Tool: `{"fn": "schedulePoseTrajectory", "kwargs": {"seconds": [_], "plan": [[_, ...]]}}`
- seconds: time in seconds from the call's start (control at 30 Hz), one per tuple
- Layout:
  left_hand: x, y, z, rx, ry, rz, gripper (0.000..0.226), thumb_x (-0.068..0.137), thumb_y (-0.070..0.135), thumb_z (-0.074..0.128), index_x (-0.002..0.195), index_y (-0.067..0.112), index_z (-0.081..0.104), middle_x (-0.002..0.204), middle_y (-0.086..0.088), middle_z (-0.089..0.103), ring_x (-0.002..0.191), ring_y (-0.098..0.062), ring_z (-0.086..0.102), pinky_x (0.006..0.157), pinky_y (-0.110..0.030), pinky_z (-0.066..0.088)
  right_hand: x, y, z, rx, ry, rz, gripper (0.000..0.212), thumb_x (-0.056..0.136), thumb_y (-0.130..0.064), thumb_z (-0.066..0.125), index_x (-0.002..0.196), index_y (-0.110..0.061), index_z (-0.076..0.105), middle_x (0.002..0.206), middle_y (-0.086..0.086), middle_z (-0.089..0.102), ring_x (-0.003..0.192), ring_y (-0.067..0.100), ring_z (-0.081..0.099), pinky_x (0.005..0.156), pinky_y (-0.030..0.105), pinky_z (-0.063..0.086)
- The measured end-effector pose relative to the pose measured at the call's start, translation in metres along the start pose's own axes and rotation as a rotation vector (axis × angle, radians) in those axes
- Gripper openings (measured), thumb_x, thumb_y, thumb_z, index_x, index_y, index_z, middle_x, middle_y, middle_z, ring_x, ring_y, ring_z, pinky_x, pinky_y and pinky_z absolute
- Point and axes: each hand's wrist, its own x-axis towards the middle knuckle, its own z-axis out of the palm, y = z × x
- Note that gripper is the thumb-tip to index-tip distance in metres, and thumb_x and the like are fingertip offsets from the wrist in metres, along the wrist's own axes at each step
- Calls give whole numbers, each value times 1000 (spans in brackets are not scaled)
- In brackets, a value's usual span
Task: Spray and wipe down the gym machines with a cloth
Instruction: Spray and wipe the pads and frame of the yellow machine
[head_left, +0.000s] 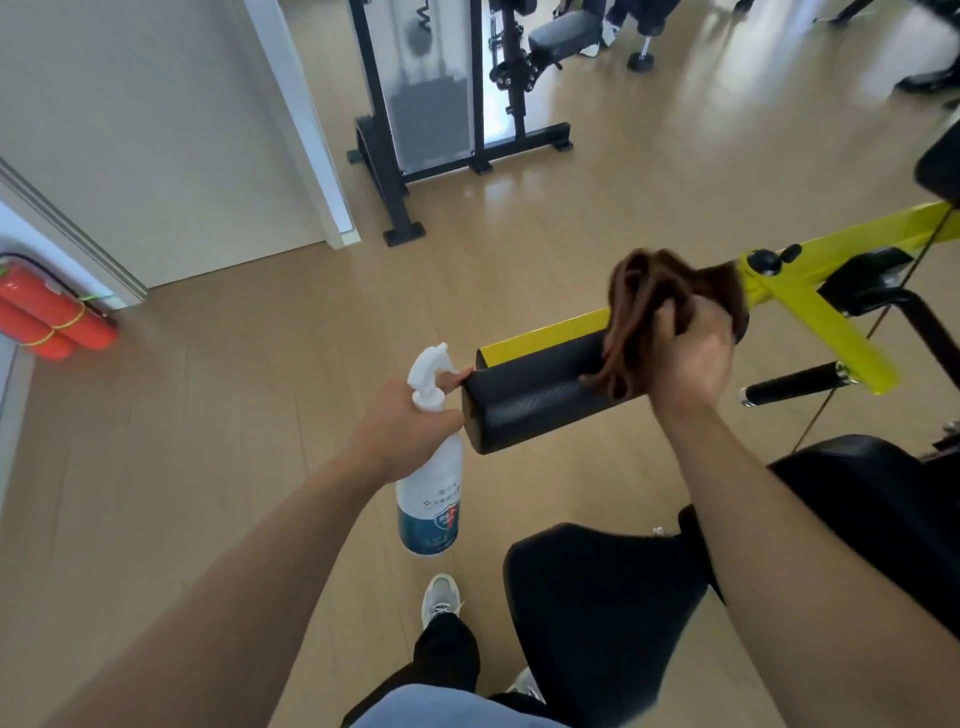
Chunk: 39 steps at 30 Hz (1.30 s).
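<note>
L hand (402, 426) grips spray bottle (432, 499) | R hand (685, 353) clutches cloth (649, 301) – on roller pad (535, 395) end

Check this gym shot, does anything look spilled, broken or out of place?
Nothing stands out. The right hand presses the cloth on the black pad, and the left hand holds the spray bottle upright.
</note>
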Motion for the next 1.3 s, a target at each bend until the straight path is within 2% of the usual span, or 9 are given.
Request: {"fn": "schedulePoseTrajectory", "kwargs": {"seconds": [0.13,0.3,0.4,0.6,0.87,1.0,1.1,1.13,1.3], "plan": [[0,2,1,15,14,17,39,83,26,70,93,63,62,112,1,74,97,-27,67,86,-49,59,-28,-11,6,195,84,48,53,98,-43,41,135,-14,67,139,10,61,135,29,53,114,42,41],[14,20,-14,144,70,47,7,87,10,64,84,7,70,72,-4,62,70,-23,56,61,-25,44,-173,-52,49,298,-59,-237,42,103,-30,51,144,-24,54,158,-3,45,153,25,31,127,26,16],[19,39,-25,252,136,83,31,89,4,60,60,4,49,56,-8,46,57,-26,43,51,-29,33,-200,-63,67,167,-136,-291,46,101,-35,52,147,-27,50,168,-1,34,156,31,25,124,29,13],[31,69,-25,373,136,208,15,89,15,65,98,24,73,93,5,69,81,-17,58,77,-32,41,-145,-63,50,341,83,110,44,109,-34,45,152,-29,44,170,-19,15,159,11,6,121,11,2],[33,118,-2,363,226,380,30,89,9,64,112,21,78,84,9,61,62,-2,49,55,-5,36,16,-5,2,734,538,679,43,105,-21,44,147,-20,49,140,6,62,127,26,61,111,26,41],[42,130,-5,455,160,437,34,88,17,62,113,35,74,83,19,66,69,-9,55,64,-22,39,15,5,-3,714,511,751,43,107,-23,48,149,-26,46,146,10,58,129,35,59,111,41,46],[55,138,8,431,-6,443,10,87,4,61,85,13,66,109,-14,61,64,-19,48,56,-4,35,-35,-13,14,677,371,876,48,110,-28,42,158,-22,37,152,11,51,138,32,51,113,35,37],[61,141,15,466,-69,445,9,86,3,60,79,8,61,69,13,38,58,-20,45,51,-6,35,-56,-23,19,689,316,916,50,111,-29,41,160,-22,33,154,10,49,140,32,49,114,35,35],[120,133,41,754,-335,549,38,61,48,48,91,36,67,79,10,68,66,-20,64,68,-33,55,-119,-57,45,672,198,910,50,107,-51,36,156,-45,28,151,-7,48,139,21,47,120,42,34]]}}
